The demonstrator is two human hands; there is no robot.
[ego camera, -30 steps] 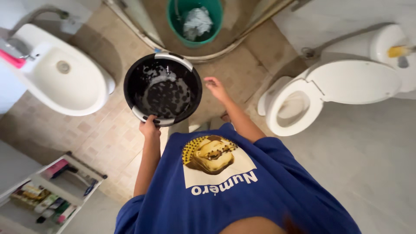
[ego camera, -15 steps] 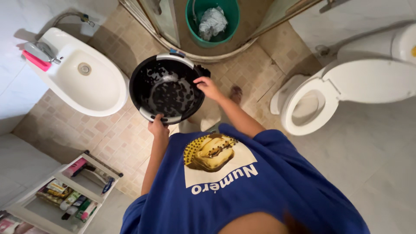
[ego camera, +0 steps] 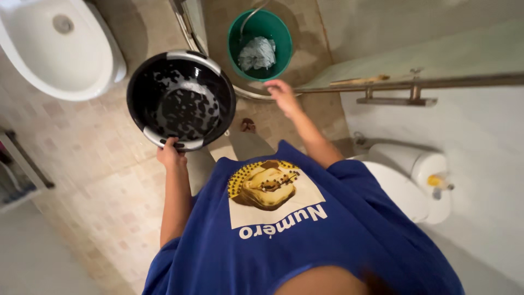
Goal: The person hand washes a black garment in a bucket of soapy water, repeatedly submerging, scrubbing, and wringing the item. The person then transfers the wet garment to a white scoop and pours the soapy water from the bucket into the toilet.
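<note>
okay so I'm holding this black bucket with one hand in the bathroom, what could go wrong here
The black bucket holds foamy water, and only the left hand grips its near rim, so it could tip and spill. The right hand is free in the air, giving no support. Any spill would land on the tiled floor, which could get slippery by your feet.
</note>
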